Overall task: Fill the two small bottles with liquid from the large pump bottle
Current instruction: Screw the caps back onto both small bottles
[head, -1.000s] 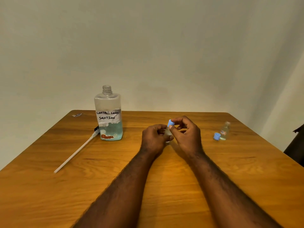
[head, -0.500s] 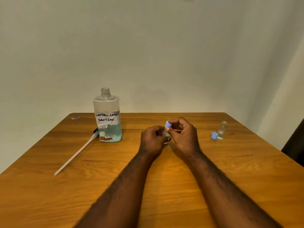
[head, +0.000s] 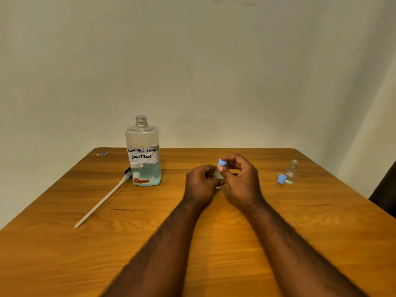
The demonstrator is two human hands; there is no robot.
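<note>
Wooden desk [head: 64, 243] carries everything. Near its middle, the left hand [head: 199, 185] curls its fingers round a small clear bottle [head: 218, 175], mostly hidden in the grip. The right hand [head: 242, 181] pinches a blue cap [head: 222, 162] between thumb and forefinger at that bottle's top; whether the cap is seated I cannot tell. To the left stands the large bottle [head: 144, 159], upright, neck open, labelled "contact lens solution" and about a third full of pale blue liquid. Its pump [head: 102, 202] lies flat beside it, tube pointing toward the near left edge. Well apart on the right stands a second small bottle [head: 291, 171], uncapped, a loose blue cap [head: 281, 179] just beside it.
</note>
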